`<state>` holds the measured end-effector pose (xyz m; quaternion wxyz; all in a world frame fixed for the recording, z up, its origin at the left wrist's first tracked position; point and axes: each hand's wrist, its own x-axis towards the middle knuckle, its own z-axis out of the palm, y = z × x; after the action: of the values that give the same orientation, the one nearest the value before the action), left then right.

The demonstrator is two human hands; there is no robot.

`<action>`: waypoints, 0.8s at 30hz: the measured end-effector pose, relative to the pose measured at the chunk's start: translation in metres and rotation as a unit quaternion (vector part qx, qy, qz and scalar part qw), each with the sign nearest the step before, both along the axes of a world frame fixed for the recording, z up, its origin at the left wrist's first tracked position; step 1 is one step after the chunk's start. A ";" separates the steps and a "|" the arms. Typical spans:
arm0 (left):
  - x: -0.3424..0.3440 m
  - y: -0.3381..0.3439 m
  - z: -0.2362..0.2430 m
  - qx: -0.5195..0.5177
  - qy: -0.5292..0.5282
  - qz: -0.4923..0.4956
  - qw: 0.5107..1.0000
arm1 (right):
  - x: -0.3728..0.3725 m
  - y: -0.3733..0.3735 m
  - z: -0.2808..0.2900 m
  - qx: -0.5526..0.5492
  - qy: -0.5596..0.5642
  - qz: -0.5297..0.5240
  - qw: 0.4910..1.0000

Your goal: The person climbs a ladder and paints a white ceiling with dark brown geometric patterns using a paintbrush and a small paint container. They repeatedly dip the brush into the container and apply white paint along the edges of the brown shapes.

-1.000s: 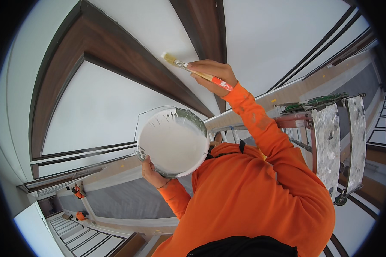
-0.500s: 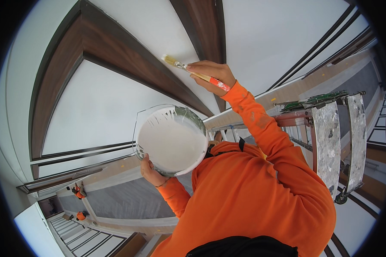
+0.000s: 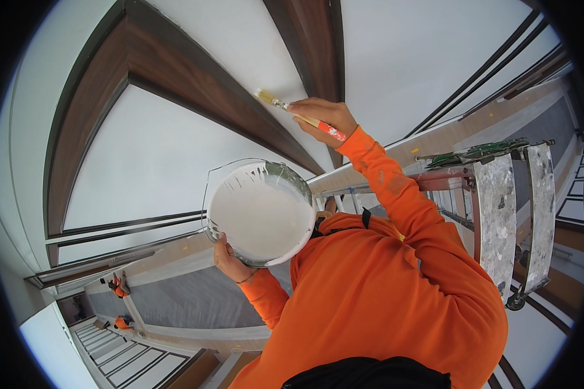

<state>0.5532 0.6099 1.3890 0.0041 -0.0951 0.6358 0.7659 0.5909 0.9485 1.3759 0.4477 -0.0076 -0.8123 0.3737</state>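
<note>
Between the fingers of my right hand (image 3: 328, 117) is a paintbrush (image 3: 311, 119) with a wooden handle, red and paint-spotted at its end. Its pale bristles touch, or nearly touch, the white wall strip (image 3: 259, 52) beside a dark brown wood trim (image 3: 175, 61). Low in front of my body, my left hand (image 3: 230, 259) grips a paint bucket (image 3: 259, 211) by its side, thumb at the rim. White paint nearly fills the bucket, with drips down its inner wall. The bucket's wire handle stands away from the rim. My left fingers under the bucket are hidden.
To my right stands a paint-splattered scaffold with planks (image 3: 496, 220) and a green piece (image 3: 477, 152) on top. Far below lies a grey floor (image 3: 194, 301), where two people in orange (image 3: 119, 285) are low down. More dark trim (image 3: 315, 45) runs up the wall.
My right hand and the brush tip have shifted slightly right and down along the trim's edge. The bucket and my left hand stay nearly where they were.
</note>
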 end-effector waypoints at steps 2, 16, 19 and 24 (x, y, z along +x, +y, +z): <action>-0.001 -0.003 -0.003 -0.012 0.007 0.002 1.000 | 0.000 0.000 -0.004 0.000 -0.013 0.000 1.000; 0.001 -0.004 -0.002 0.000 0.000 0.015 1.000 | 0.001 0.000 -0.022 0.010 -0.024 -0.007 1.000; 0.001 -0.004 -0.003 0.001 0.007 0.013 1.000 | 0.001 0.000 -0.024 0.001 -0.028 -0.002 1.000; 0.001 -0.003 -0.001 0.002 0.005 0.013 1.000 | 0.001 0.002 -0.030 0.000 -0.029 0.003 1.000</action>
<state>0.5541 0.6068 1.3885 -0.0086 -0.0999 0.6327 0.7679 0.5923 0.9501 1.3460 0.4229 -0.0162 -0.8252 0.3741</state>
